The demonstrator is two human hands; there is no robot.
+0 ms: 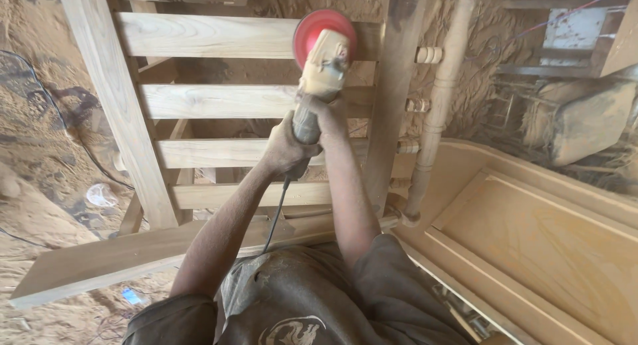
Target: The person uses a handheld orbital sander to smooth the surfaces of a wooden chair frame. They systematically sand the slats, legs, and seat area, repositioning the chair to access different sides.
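- A person, seen from above, holds a dust-coated angle grinder (319,73) with both hands over a pale wooden slatted frame (219,99).
- The left hand (287,149) is wrapped tight around the rear of the grinder's handle, where a dark cord (276,215) hangs down.
- The right hand (330,116) is closed around the grinder's body, just ahead of the left.
- The grinder's round red sanding disc (324,27) rests against the top slat (206,36) of the frame.
- A turned wooden post (442,92) stands right of the frame.
- A panelled wooden door (531,239) lies at lower right.
- Sawdust covers the floor (40,152).
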